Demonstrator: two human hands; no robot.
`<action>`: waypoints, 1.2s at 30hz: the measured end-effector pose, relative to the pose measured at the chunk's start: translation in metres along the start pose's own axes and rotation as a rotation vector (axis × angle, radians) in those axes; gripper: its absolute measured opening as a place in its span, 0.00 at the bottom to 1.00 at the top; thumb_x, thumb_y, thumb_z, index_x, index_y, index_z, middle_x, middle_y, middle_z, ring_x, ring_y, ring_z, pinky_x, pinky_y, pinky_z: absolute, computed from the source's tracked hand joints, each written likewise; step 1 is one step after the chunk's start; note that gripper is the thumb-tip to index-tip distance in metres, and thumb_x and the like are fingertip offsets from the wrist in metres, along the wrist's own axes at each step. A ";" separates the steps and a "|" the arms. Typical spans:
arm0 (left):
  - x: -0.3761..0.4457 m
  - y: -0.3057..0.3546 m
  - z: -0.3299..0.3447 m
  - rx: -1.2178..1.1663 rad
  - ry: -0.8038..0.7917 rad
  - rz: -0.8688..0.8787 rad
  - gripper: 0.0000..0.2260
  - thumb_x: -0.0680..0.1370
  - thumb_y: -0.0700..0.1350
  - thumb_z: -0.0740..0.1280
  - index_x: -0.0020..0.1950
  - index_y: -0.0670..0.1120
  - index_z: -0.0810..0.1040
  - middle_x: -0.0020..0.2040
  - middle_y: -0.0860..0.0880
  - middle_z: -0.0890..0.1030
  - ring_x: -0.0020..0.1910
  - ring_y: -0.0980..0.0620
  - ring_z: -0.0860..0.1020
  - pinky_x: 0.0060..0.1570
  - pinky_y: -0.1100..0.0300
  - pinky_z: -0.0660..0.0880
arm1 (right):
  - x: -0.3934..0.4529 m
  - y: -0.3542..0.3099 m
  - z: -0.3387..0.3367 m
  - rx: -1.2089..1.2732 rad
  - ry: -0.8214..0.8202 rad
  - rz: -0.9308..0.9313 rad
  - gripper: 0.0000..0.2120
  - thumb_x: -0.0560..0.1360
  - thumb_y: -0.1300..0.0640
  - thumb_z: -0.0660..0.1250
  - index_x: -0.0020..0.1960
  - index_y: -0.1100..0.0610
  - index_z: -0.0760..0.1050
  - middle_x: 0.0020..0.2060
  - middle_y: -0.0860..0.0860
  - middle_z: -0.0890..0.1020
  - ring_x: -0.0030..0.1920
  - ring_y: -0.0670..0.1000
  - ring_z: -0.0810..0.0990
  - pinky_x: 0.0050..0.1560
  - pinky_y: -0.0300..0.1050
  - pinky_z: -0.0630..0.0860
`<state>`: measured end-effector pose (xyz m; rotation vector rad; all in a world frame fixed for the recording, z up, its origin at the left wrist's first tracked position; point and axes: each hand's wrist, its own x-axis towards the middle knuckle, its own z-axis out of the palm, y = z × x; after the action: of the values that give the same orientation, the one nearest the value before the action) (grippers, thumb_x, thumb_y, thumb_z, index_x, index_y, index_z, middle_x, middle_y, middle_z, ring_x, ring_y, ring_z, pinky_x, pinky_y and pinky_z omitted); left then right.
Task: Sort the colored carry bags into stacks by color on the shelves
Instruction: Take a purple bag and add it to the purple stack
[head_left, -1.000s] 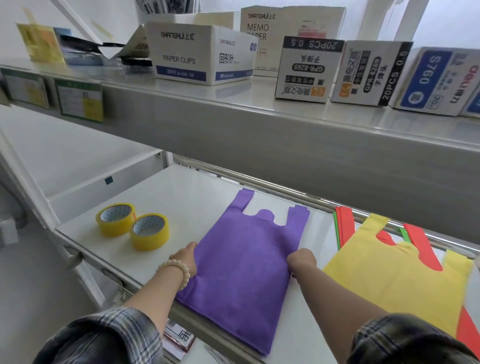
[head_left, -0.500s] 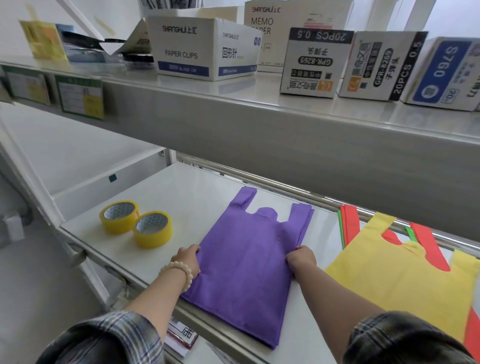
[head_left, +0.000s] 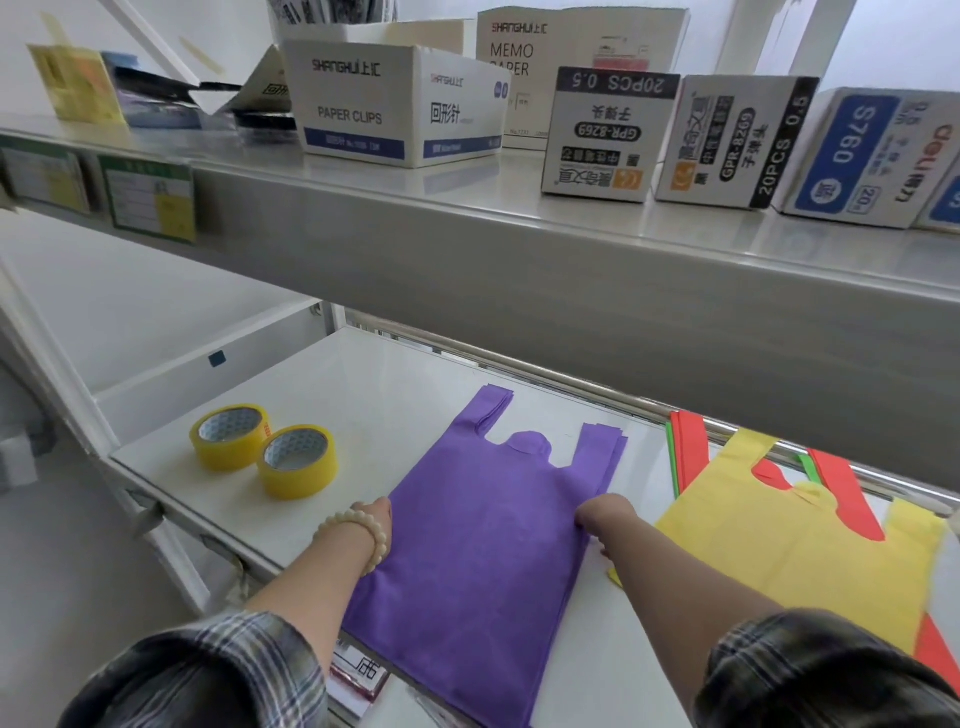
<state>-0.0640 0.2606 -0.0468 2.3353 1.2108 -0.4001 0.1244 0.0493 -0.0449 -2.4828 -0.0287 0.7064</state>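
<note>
A purple carry bag (head_left: 488, 540) lies flat on the lower white shelf (head_left: 384, 395), handles pointing to the back; its lower end hangs over the front edge. My left hand (head_left: 375, 515) grips its left edge and my right hand (head_left: 605, 514) grips its right edge, fingers tucked under. To the right lies a yellow bag (head_left: 795, 551) on top of red bags (head_left: 691, 449), with a green bag's edge (head_left: 672, 457) showing beneath.
Two yellow tape rolls (head_left: 262, 449) stand at the shelf's left. The upper shelf (head_left: 467, 239) overhangs closely, carrying a paper clips box (head_left: 384, 114) and several stationery boxes (head_left: 608, 135). Price tags (head_left: 148, 200) hang at its left front.
Both hands and the purple bag have slid slightly toward the back of the shelf. The view has shifted a little to the right.
</note>
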 end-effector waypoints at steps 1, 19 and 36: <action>0.002 -0.001 -0.001 0.021 0.038 0.038 0.14 0.76 0.39 0.62 0.61 0.46 0.71 0.53 0.45 0.79 0.37 0.53 0.70 0.35 0.64 0.70 | -0.003 -0.001 -0.002 0.017 0.007 -0.010 0.12 0.75 0.65 0.60 0.33 0.61 0.63 0.33 0.54 0.68 0.46 0.56 0.72 0.50 0.44 0.74; -0.004 -0.022 0.011 0.024 0.063 0.186 0.40 0.71 0.55 0.71 0.76 0.56 0.52 0.69 0.44 0.63 0.69 0.44 0.65 0.69 0.54 0.64 | 0.014 0.015 0.021 0.062 0.162 -0.137 0.25 0.76 0.65 0.56 0.73 0.57 0.62 0.66 0.58 0.68 0.62 0.61 0.73 0.61 0.52 0.74; -0.014 -0.023 0.013 -0.033 0.098 0.207 0.42 0.70 0.53 0.72 0.77 0.53 0.51 0.71 0.45 0.62 0.71 0.44 0.60 0.70 0.55 0.61 | 0.007 0.019 0.018 0.082 0.137 -0.174 0.26 0.75 0.65 0.58 0.73 0.57 0.62 0.66 0.58 0.69 0.61 0.60 0.74 0.62 0.51 0.74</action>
<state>-0.0910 0.2552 -0.0577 2.4456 0.9968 -0.1955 0.1187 0.0436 -0.0709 -2.4093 -0.1597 0.4551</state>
